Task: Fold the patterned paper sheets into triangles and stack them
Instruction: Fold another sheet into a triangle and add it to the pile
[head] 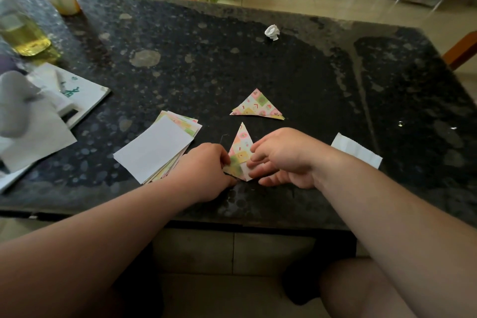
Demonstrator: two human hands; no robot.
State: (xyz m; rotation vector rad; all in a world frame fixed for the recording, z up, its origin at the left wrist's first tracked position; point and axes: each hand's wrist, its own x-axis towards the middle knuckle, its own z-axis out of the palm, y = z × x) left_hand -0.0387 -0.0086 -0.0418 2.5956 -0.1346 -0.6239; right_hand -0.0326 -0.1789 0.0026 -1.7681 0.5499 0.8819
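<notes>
Head view: a half-folded patterned sheet (241,146) is held near the middle of the front edge of the worktop (206,59), its point turned away from the person. Its lower left corner is pinched by the curled fingers of the left hand (206,171); its right side is gripped by the curled fingers of the right hand (285,160). A finished triangle (258,107) lies just beyond, and the unfolded sheets (157,148) lie toward the left edge. Edges are best matched before the crease is pressed flat.

Your left hand (206,170) and right hand (284,157) are bare. Your left arm (103,235) and right arm (387,201) are bare too. One bare knee (361,289) shows low down.
</notes>
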